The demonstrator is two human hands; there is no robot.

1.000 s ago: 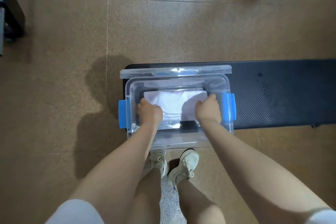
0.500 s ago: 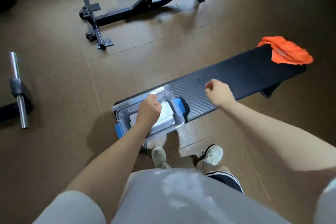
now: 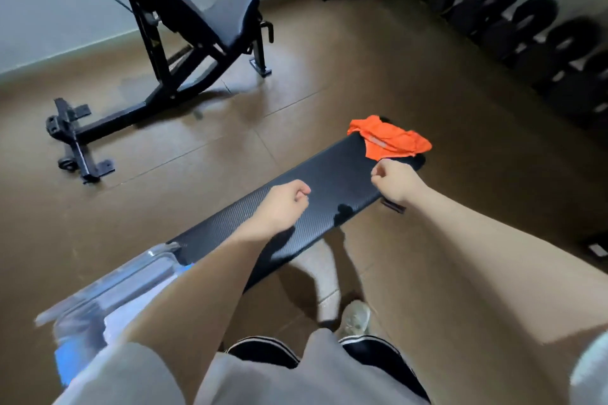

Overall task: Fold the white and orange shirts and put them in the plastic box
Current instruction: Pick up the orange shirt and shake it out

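Second shirt pickup: both hands are reaching along the bench toward the orange shirt, nothing in either grip.

White shirt (image 3: pixel 126 319) looks to be sitting in the plastic box (image 3: pixel 108 286) at the near end of the flat bench (image 3: pixel 329 181), partly hidden by the left arm and blurred, so I'm judging that half done. Orange shirt (image 3: pixel 388 140) is lying crumpled on the far end of the bench, unfolded. Right hand (image 3: pixel 396 181) is hovering just short of it, fingers curled, holding nothing; left hand (image 3: pixel 279 207) is trailing mid-bench, also curled and empty. Next move probably calls for opening the fingers, pinching the fabric and spreading it flat on the pad before folding. Room: brown tiled floor (image 3: pixel 296 76), an incline bench (image 3: pixel 184 10) behind, a dumbbell rack (image 3: pixel 526 16) along the right.
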